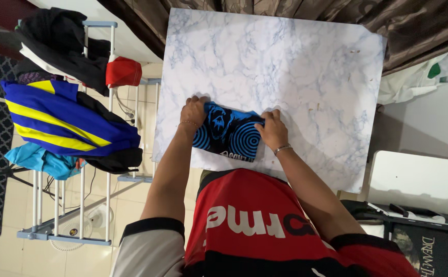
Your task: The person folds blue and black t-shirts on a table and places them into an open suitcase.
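Observation:
A small folded garment (pixel 228 132), black with bright blue spiral patterns, lies near the front edge of a marble-patterned table (pixel 295 66). My left hand (pixel 193 111) grips its left end, with a thin bracelet on the wrist. My right hand (pixel 271 129) pinches its right end and also wears a bracelet. Both hands press the cloth flat against the tabletop. My red and black shirt fills the bottom of the view.
A drying rack (pixel 108 154) stands left of the table, hung with a blue and yellow striped garment (pixel 60 120), black clothes (pixel 62 38), a red item (pixel 124 72) and a light blue cloth (pixel 42 160). Brown curtains (pixel 388 20) hang behind. A white surface (pixel 419 179) sits right.

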